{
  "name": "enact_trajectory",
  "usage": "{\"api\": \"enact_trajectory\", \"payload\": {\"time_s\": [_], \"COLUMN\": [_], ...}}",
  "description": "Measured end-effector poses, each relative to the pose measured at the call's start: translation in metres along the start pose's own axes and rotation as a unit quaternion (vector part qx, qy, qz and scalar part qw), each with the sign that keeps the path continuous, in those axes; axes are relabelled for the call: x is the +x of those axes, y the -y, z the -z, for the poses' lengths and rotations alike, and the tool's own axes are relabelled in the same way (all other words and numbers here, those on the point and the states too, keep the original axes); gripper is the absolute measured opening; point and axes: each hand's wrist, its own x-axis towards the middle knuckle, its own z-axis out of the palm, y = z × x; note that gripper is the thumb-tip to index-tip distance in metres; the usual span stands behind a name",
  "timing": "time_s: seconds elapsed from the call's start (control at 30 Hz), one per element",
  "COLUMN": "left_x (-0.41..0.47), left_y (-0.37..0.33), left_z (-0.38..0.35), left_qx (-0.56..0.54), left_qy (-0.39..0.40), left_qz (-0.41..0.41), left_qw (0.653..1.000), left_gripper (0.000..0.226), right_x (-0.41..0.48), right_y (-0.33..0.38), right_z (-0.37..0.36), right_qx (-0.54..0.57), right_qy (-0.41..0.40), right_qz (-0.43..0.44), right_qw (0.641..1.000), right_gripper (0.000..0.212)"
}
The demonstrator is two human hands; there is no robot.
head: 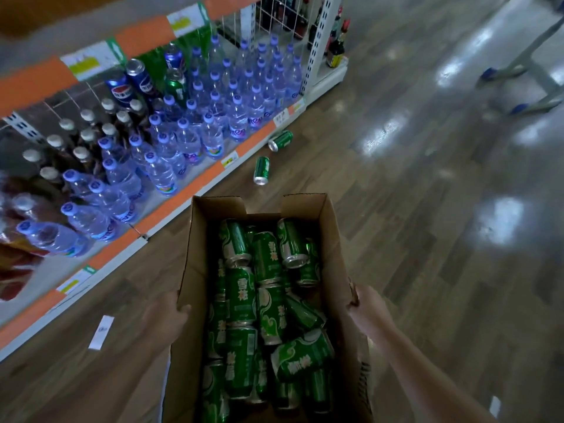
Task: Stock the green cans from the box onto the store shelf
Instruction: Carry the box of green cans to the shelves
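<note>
Two bare forearms reach up from the bottom of the frame, one on each side of an open cardboard box [195, 248]. At lower centre-left, the left hand [166, 315] grips the box's left wall, its thumb hooked over the rim. At lower centre-right, the right hand [366, 306] has its fingers curled round the edge of the right wall.

Between the hands, inside the box, green cans [244, 294] lie heaped on their sides. Most have their long axes running up the frame, along the box's length.

The shelf [183, 190] crosses the upper left diagonally, lined with water bottles [195, 141]. It sits up and left of the box, so the left hand is the nearer one. Two stray cans [262, 170] lie on the floor [427, 239] just above the box, beside the shelf's edge.
</note>
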Motion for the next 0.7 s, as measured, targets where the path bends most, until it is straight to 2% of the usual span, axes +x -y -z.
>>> {"api": "enact_trajectory", "payload": {"time_s": [0.13, 0.23, 0.5, 0.7], "left_x": [0.026, 0.042, 0.062, 0.071], "left_y": [-0.029, -0.044, -0.084, -0.130], "left_z": [0.024, 0.038, 0.045, 0.033], "left_qx": [0.005, 0.024, 0.022, 0.001], "left_qy": [-0.023, -0.022, -0.027, -0.039], "left_qz": [-0.020, -0.025, 0.023, 0.065], "left_qw": [1.000, 0.999, 0.999, 0.997], "left_gripper": [0.037, 0.039, 0.034, 0.036], "right_x": [0.031, 0.052, 0.114, 0.170], "right_y": [0.028, 0.044, 0.063, 0.063], "right_z": [0.019, 0.035, 0.073, 0.118], "right_qx": [-0.007, -0.001, 0.018, -0.019], "right_qy": [0.000, 0.003, 0.042, 0.081], "right_qz": [0.019, 0.032, 0.058, 0.105], "right_qw": [1.000, 0.999, 0.997, 0.991], "right_gripper": [0.032, 0.032, 0.032, 0.035]}}
